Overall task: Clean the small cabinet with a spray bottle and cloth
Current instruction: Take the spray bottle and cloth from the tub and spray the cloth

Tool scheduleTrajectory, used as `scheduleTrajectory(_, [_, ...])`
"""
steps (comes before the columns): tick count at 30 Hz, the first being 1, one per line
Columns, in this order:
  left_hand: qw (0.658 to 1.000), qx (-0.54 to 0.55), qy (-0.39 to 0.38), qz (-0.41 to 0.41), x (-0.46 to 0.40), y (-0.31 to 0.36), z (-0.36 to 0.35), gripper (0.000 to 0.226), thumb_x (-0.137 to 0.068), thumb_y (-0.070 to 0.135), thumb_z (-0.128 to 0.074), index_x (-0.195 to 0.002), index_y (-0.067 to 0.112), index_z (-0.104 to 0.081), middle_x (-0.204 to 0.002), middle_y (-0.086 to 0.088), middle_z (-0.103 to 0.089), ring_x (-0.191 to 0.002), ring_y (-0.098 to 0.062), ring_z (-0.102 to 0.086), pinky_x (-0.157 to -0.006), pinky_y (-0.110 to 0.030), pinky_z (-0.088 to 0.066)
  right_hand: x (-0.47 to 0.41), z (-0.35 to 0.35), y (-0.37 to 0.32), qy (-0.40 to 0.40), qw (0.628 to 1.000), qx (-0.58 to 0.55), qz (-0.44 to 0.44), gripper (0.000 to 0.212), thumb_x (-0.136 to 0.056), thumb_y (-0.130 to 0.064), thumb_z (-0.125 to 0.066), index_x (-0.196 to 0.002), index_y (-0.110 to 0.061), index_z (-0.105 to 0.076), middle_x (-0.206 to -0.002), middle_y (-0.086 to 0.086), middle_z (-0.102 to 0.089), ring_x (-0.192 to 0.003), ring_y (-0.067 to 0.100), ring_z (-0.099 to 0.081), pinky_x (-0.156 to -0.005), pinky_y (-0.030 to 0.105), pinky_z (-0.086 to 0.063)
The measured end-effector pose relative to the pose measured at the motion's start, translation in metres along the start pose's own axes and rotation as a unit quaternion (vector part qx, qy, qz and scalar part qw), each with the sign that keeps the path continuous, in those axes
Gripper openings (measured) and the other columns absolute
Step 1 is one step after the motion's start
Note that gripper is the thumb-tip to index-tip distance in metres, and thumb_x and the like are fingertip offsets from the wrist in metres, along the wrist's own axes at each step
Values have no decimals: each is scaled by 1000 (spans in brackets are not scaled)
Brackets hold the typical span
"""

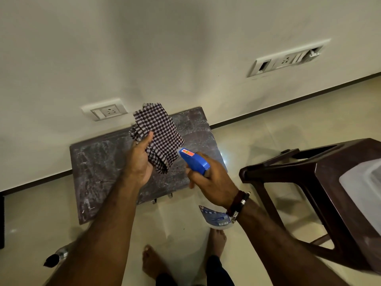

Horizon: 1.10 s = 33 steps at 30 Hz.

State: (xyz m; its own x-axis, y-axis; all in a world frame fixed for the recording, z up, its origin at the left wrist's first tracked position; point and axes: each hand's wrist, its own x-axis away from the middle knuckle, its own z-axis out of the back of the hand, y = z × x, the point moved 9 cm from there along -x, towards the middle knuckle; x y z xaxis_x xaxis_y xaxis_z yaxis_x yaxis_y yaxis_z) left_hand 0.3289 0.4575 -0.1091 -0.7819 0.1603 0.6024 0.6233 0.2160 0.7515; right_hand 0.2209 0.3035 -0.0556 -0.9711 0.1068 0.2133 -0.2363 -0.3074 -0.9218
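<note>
Above the small cabinet (pixel 99 162), whose dark, smeared top stands against the wall, both forearms are stretched forward from the lower edge of the view. The left hand (pixel 140 159) is turned palm inward, its fingers curled shut around a folded checked cloth (pixel 158 133); the cloth is pinched between thumb and fingers and rises above them, over the cabinet's far half. The right hand (pixel 208 180), bracelets at its wrist, is closed around the neck of a spray bottle (pixel 193 159): the blue nozzle head is aimed toward the cloth, just beside it, while the bottle's body hangs below the wrist, off the cabinet's front edge. A brown plastic stool (pixel 321 182) stands right of the cabinet.
</note>
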Motion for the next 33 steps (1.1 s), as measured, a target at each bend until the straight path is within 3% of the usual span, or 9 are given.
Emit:
scheduleTrajectory(3, [1000, -10, -12, 5, 2, -5, -10, 40, -103, 27, -53, -140, 12, -56, -130, -8, -70, -118, -27, -68, -89, -41, -57, 0, 0, -5, -4, 1000, 6, 10, 35, -89, -42, -53, -105, -12, -57, -86, 9, -56, -71, 30, -55, -71, 52, -52])
scheduleTrajectory(8, [999, -26, -32, 7, 5, -8, -26, 34, -104, 26, -51, -135, 14, -60, -122, -5, -74, -110, -24, -72, -77, -35, -60, -6, 22, -14, 26, 999, 3, 19, 29, -89, -37, -54, -97, -9, -56, -82, 10, -57, -71, 27, -55, -71, 43, -49])
scheduleTrajectory(11, [999, -31, -36, 9, 5, -9, -34, 33, -104, 27, -51, -135, 16, -60, -123, -5, -74, -112, -25, -71, -80, -39, -59, -3, 35, -13, 47, 999, 2, 24, 19, -92, -30, -57, -93, -12, -55, -81, 7, -55, -71, 23, -53, -69, 37, -47])
scheduleTrajectory(17, [998, -32, -52, 20, 4, -14, -60, 39, -103, 28, -52, -139, 13, -57, -125, -6, -73, -114, -26, -70, -80, -38, -60, 9, 64, -5, 106, 994, 15, 32, 22, -88, -42, -52, -106, -29, -51, -91, -3, -54, -77, 16, -52, -73, 33, -49])
scheduleTrajectory(20, [996, -46, -75, 23, 6, -23, -82, 43, -102, 29, -52, -141, 11, -56, -130, -9, -71, -119, -28, -68, -85, -40, -59, 20, 87, -4, 143, 989, -8, 38, 25, -91, -40, -55, -115, -37, -47, -98, -12, -53, -83, 8, -54, -76, 19, -49])
scheduleTrajectory(24, [991, -66, -116, 28, 13, -37, -124, 48, -99, 32, -56, -143, 12, -55, -131, -9, -70, -121, -28, -67, -88, -42, -58, 39, 122, -1, 189, 981, -25, 41, 30, -96, -32, -59, -124, -28, -49, -110, -6, -57, -95, 8, -57, -83, 13, -46])
scheduleTrajectory(27, [985, -80, -147, 30, 20, -48, -159, 49, -99, 34, -58, -143, 13, -54, -131, -9, -70, -120, -29, -68, -88, -42, -59, 54, 152, 0, 227, 972, -29, 44, 30, -96, -34, -58, -124, -24, -51, -110, -3, -58, -97, 13, -58, -84, 22, -49])
scheduleTrajectory(33, [973, -94, -205, 45, 37, -77, -231, 58, -92, 37, -64, -144, 12, -53, -134, -13, -68, -123, -33, -65, -100, -53, -53, 91, 219, 2, 305, 950, -26, 63, 38, -96, -27, -59, -130, -10, -54, -114, -2, -59, -103, 13, -60, -88, 20, -50])
